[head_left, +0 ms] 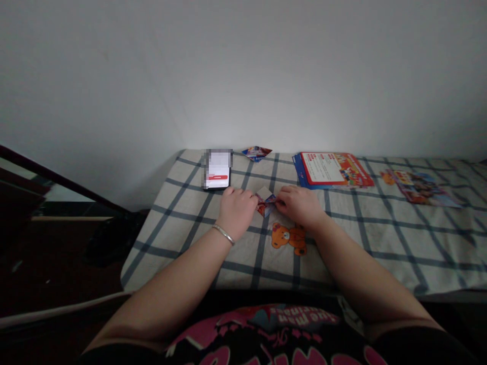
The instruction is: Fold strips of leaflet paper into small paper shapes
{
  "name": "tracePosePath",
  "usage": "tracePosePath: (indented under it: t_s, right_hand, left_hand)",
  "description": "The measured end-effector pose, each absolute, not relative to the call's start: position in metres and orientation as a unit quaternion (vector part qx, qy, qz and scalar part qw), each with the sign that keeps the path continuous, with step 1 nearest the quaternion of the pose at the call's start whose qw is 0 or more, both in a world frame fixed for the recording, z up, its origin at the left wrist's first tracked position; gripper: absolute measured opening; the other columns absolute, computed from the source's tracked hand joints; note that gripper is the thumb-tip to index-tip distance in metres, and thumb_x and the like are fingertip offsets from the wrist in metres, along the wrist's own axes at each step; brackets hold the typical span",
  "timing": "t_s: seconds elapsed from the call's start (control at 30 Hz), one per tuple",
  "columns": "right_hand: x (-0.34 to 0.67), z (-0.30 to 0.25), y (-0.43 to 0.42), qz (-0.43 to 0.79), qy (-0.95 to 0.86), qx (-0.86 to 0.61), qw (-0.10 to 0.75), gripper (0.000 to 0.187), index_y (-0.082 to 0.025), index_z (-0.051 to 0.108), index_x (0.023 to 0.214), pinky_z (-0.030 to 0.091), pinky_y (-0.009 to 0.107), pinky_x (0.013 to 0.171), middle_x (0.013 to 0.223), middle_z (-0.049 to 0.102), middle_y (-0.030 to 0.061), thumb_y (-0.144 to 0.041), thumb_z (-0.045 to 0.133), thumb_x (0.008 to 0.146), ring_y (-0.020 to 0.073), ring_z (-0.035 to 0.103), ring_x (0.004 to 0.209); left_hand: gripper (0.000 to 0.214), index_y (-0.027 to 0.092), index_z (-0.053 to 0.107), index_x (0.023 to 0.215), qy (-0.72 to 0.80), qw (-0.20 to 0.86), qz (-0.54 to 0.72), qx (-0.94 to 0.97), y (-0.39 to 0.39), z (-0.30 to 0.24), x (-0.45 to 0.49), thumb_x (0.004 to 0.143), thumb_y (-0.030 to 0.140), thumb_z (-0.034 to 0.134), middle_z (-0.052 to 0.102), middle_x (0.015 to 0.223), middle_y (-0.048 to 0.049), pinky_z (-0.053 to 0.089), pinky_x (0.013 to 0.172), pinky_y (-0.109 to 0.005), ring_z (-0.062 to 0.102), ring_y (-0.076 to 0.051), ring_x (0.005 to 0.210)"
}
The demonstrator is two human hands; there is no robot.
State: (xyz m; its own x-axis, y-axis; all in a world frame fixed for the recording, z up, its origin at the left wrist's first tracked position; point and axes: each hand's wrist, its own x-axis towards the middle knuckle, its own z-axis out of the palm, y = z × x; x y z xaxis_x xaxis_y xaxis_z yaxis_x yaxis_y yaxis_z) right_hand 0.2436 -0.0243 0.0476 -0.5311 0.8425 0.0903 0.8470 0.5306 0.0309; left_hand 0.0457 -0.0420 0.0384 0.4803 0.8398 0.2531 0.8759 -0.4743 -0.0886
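A small piece of folded printed paper (265,207) with a pale upper flap lies between my hands on the checked tablecloth. My left hand (239,209), with a silver bangle at the wrist, pinches its left side. On its right side the fingers of my right hand (299,204) are closed. Fingertips cover both edges of the paper. Behind my left hand is a phone (218,170) with a lit screen, partly pixelated. Another folded printed paper (257,153), diamond-shaped, lies near the wall.
Right of my hands lies a stack of red and blue printed sheets (335,170). Farther right is a colourful printed sheet (422,188). The tablecloth (190,213) bears a printed bear (289,238). A wall (266,76) stands behind; a dark bag (114,235) sits left, below the table.
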Motion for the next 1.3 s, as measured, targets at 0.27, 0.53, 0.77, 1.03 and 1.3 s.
tracePosePath:
  t_s: [0.27,0.53,0.77,1.03,1.3]
  right_hand:
    - [0.248,0.05,-0.021,-0.026,-0.861,-0.508,0.017,0.016,-0.021,0.069,0.083,0.041,0.028,0.06,0.093,0.07,0.0066,-0.024,0.054,0.088,0.0211,0.063,0.087]
    - [0.252,0.045,-0.016,0.037,-0.842,-0.537,0.033,0.012,-0.023,0.068,0.083,0.036,0.026,0.057,0.088,0.071,0.0031,-0.025,0.057,0.084,0.0175,0.063,0.077]
    - [0.265,0.039,-0.01,0.081,-0.838,-0.535,0.072,0.008,-0.021,0.066,0.081,0.037,0.025,0.057,0.085,0.068,0.0023,-0.024,0.058,0.08,0.0157,0.061,0.072]
    - [0.269,0.03,-0.007,0.127,-0.886,-0.402,0.195,0.027,-0.022,0.067,0.103,0.046,0.038,0.094,0.116,0.067,0.0069,-0.021,0.064,0.076,0.0229,0.059,0.107]
    - [0.257,0.023,-0.007,0.072,-0.886,-0.422,0.181,0.015,-0.019,0.072,0.091,0.047,0.037,0.092,0.105,0.071,0.0075,-0.024,0.059,0.089,0.022,0.061,0.1]
  left_hand:
    - [0.023,0.018,0.069,0.083,-0.514,0.097,-0.066,-0.85,-0.043,0.042,0.045,0.094,0.017,0.049,0.068,0.082,-0.0051,0.035,0.07,-0.04,0.063,-0.023,0.079]
    - [0.026,0.018,0.07,0.082,-0.532,0.091,-0.074,-0.839,-0.045,0.04,0.045,0.095,0.02,0.047,0.067,0.082,-0.0068,0.035,0.068,-0.04,0.063,-0.024,0.078]
    - [0.025,0.019,0.069,0.084,-0.523,0.094,-0.079,-0.844,-0.045,0.038,0.045,0.094,0.017,0.047,0.068,0.082,-0.0058,0.036,0.068,-0.04,0.063,-0.025,0.08]
    - [0.024,0.019,0.069,0.087,-0.504,0.093,-0.077,-0.855,-0.039,0.035,0.049,0.096,0.02,0.047,0.07,0.087,-0.006,0.037,0.071,-0.039,0.063,-0.023,0.084]
    - [0.022,0.018,0.068,0.088,-0.523,0.083,-0.095,-0.843,-0.037,0.033,0.048,0.096,0.026,0.049,0.068,0.087,-0.0073,0.036,0.069,-0.038,0.063,-0.025,0.083]
